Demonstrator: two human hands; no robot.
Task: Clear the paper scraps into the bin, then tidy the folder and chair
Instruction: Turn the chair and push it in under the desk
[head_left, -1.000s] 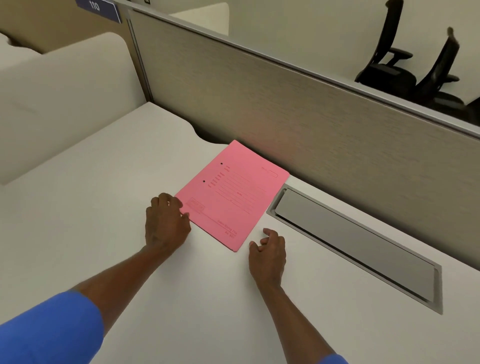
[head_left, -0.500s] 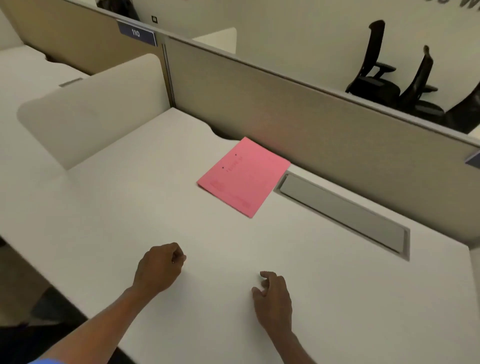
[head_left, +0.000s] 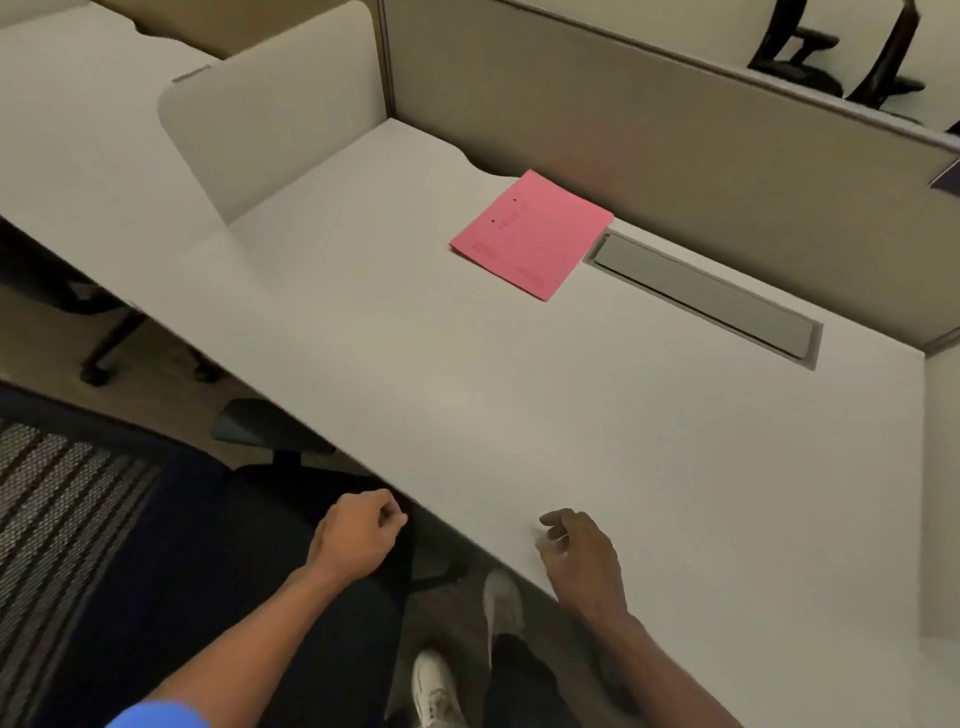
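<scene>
A pink folder (head_left: 530, 234) lies flat and closed at the back of the white desk (head_left: 467, 389), close to the partition. Both my hands are far from it, at the desk's front edge. My left hand (head_left: 358, 538) hangs just off the edge with its fingers curled shut and nothing visible in it. My right hand (head_left: 582, 556) hovers over the edge, loosely curled with thumb and fingers apart, holding nothing. The dark chair with a mesh back (head_left: 67, 509) stands at the lower left, its armrest (head_left: 260, 426) under the desk edge. No paper scraps or bin are in view.
A grey cable-tray lid (head_left: 701, 296) is set into the desk right of the folder. A beige partition (head_left: 623, 119) closes the back and a white divider (head_left: 270, 104) the left. Black chairs (head_left: 800, 57) stand beyond. My white shoe (head_left: 436, 686) is on the floor below.
Both hands have left the folder and drawn back to the desk's front edge. The view has backed away, bringing the chair and floor into sight. The folder stays put.
</scene>
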